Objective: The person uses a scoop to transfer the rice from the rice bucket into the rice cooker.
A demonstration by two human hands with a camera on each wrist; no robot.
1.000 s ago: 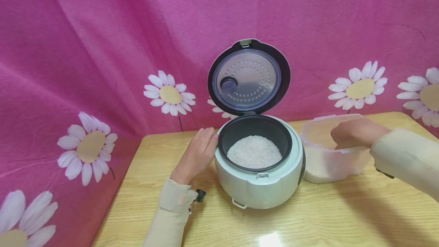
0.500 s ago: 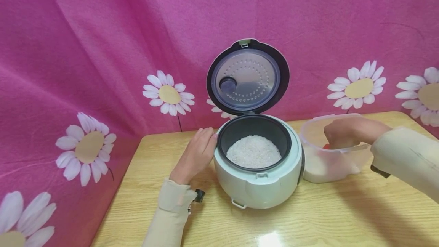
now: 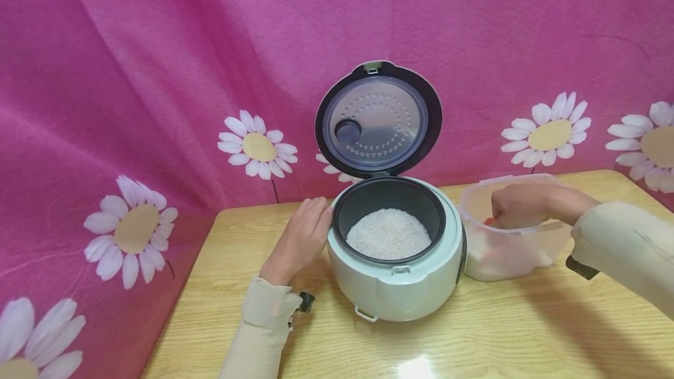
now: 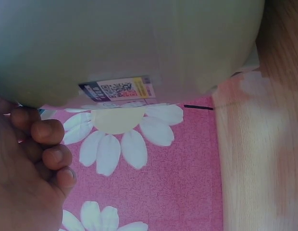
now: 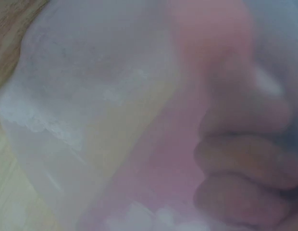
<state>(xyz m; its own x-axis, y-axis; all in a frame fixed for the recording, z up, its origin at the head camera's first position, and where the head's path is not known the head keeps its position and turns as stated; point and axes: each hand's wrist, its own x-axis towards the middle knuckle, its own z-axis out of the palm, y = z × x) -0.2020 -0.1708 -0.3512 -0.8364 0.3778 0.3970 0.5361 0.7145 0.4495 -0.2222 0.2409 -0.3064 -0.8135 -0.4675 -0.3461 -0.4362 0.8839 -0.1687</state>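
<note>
A pale mint rice cooker (image 3: 395, 291) stands with its lid (image 3: 379, 121) raised. White rice (image 3: 389, 234) lies in its dark inner pot (image 3: 421, 197). My left hand (image 3: 300, 235) holds the cooker's left rim; in the left wrist view its fingers (image 4: 55, 156) are curled beside the cooker wall. My right hand (image 3: 521, 203) is inside a clear plastic container (image 3: 547, 238), fingers curled round a small red thing (image 3: 489, 222) that is mostly hidden. Through the cloudy wall, the right wrist view shows the curled fingers (image 5: 245, 161) and a blurred red patch.
More rice (image 3: 492, 271) fills the bottom of the container, which stands close against the cooker's right side. Both rest on a wooden table (image 3: 342, 350). A pink cloth (image 3: 474, 34) with white daisies hangs behind and to the left.
My right hand has moved left inside the container, toward the cooker, carrying the red thing with it. The left hand stays on the cooker rim.
</note>
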